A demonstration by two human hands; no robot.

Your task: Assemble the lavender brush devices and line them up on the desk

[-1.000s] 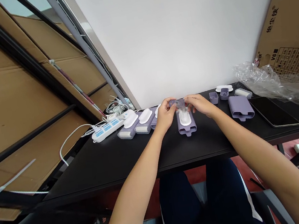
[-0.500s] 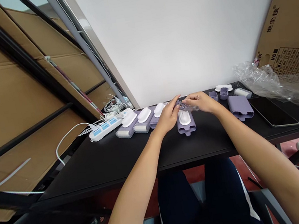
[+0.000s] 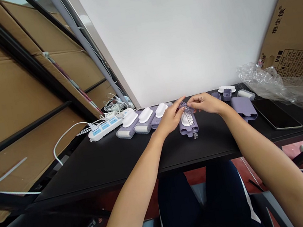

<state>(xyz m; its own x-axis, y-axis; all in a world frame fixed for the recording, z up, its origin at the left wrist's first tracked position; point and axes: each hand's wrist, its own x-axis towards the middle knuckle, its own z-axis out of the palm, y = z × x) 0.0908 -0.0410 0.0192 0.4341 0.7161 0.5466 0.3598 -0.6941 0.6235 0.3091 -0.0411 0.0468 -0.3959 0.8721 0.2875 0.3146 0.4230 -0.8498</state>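
Note:
A thin metal spring [image 3: 189,116] hangs stretched from the fingertips of both hands, over a purple case [image 3: 194,126] with a white oval part. The spring's lower end reaches past the case's near edge. My left hand [image 3: 170,117] pinches it from the left, and my right hand [image 3: 202,103] pinches it from the right. Three more purple cases with white oval tops stand to the left, one of them [image 3: 144,126] in the middle of that row. The exact fingertip contact is small and partly hidden.
A power strip [image 3: 104,129] with white cables lies at the left. To the right are small purple cups [image 3: 226,94], another purple case [image 3: 242,108], a white roller piece [image 3: 246,94], a dark phone [image 3: 277,112] and clear plastic wrap [image 3: 277,82]. Cardboard boxes flank the table.
The spring was bunched sideways between my hands and now dangles down over the case. Both hands stay in nearly the same place; the view has shifted slightly.

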